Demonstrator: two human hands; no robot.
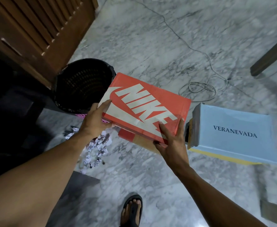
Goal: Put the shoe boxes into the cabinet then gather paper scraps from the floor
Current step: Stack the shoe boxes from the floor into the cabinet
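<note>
An orange shoe box (144,104) with a large white logo is held above the marble floor. My left hand (94,119) grips its near-left corner, thumb on the lid. My right hand (172,140) grips its near-right corner, fingers curled round the edge. A light-blue shoe box (234,133) printed VERANEVADA lies on the floor to the right. Crumpled white paper scraps (96,148) lie on the floor under my left forearm. A brown louvred cabinet door (36,28) stands at the upper left.
A black mesh waste bin (83,84) stands beside the cabinet, with a pink basket edge under it. A coiled white cable (200,89) lies on the floor beyond the boxes. A dark furniture leg (272,58) is at the right. My sandalled foot (132,208) is at the bottom.
</note>
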